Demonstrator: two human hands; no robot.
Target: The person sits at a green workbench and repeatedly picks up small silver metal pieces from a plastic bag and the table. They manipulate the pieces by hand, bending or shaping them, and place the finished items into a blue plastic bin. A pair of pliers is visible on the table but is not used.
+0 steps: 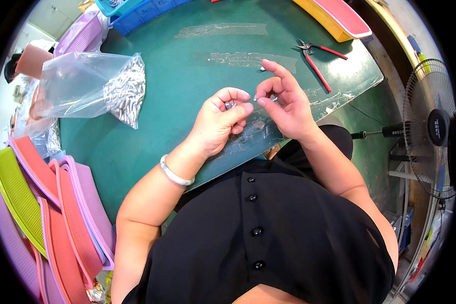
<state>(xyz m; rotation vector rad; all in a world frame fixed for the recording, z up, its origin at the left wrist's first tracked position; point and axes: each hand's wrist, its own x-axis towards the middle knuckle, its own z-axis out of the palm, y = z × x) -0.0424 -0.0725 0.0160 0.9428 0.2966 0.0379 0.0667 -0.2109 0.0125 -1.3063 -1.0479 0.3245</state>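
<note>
My left hand [222, 119] is curled over the green table [187, 76], pinching a small silvery metal part [231, 105] between thumb and fingers; a pale bangle sits on that wrist. My right hand [283, 101] is just beside it, thumb and forefinger pinching another tiny pale part [260, 100], the other fingers raised. The two hands nearly touch above the table's near edge. What the parts are exactly is too small to tell.
A clear plastic bag [93, 86] of several silvery parts lies at the left. Red-handled pliers [316, 58] lie at the far right. Stacked pink, coral and green plastic trays [61, 202] stand at my left; blue and yellow baskets at the back; a fan [430, 126] at my right.
</note>
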